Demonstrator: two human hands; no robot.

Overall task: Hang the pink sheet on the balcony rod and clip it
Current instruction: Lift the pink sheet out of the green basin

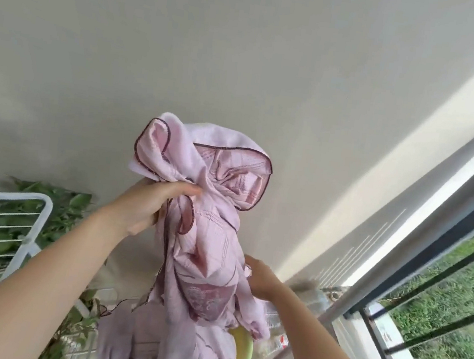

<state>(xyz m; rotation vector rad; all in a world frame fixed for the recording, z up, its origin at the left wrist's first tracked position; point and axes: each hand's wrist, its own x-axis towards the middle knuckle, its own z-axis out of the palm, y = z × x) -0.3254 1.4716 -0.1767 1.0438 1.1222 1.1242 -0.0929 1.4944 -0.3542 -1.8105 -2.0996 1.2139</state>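
The pink sheet, pale with a dark maroon hem, hangs bunched and twisted in the middle of the head view. My left hand grips it high up, with a crumpled loop of cloth standing above the fingers. Lower down, my right hand holds the sheet's right side. The sheet's bottom end drops into a yellow-green basin. The grey metal balcony rod slants along the right, apart from the sheet. No clip shows.
A white wire drying rack stands at the left with green leafy plants behind it. The plain beige wall fills the background. Dark railing bars and grass lie beyond the rod on the right.
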